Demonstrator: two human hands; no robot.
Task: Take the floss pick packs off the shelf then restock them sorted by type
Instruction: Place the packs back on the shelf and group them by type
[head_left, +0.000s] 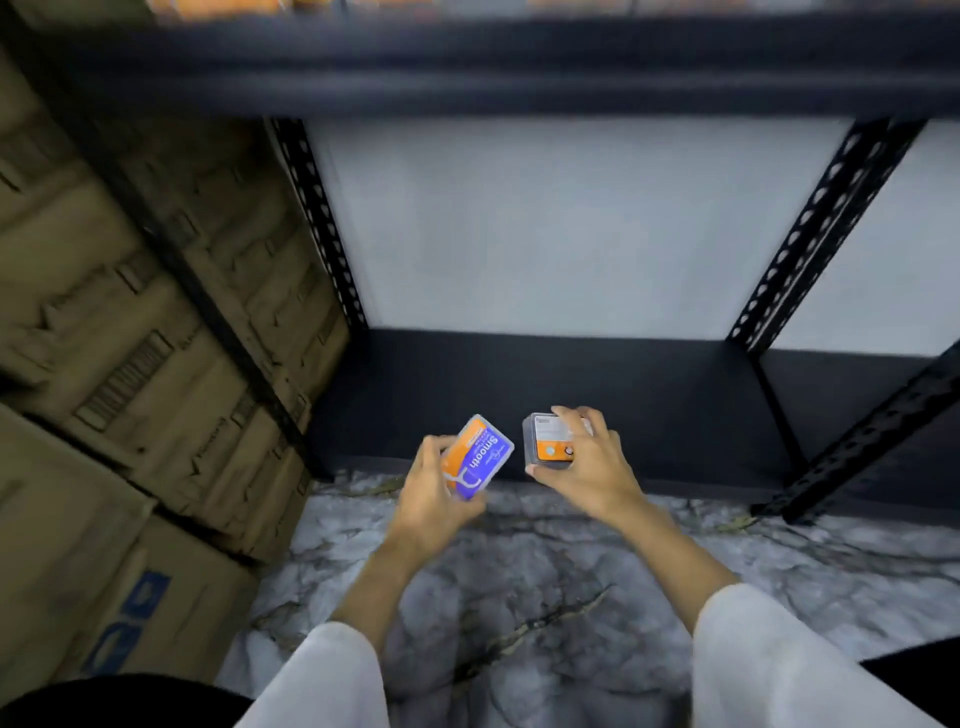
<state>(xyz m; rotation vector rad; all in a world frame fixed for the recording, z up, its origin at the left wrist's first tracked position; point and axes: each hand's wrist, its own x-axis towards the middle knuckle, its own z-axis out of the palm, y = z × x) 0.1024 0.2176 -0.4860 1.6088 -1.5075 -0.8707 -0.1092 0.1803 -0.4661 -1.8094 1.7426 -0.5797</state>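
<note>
My left hand (434, 493) grips an orange and blue floss pick pack (478, 457) printed "Smooth", held tilted with its face up, just in front of the bottom shelf (649, 405). My right hand (587, 462) curls over a grey floss pick pack (545, 441) with a white label and an orange patch, at the shelf's front edge. I cannot tell whether that pack rests on the shelf board. The two packs sit side by side, a small gap between them.
The black metal rack has perforated uprights (322, 218) (810, 234) and an upper shelf beam (493, 67) overhead. Stacked cardboard boxes (135, 338) fill the left side. Marble-patterned floor (519, 597) lies below the shelf.
</note>
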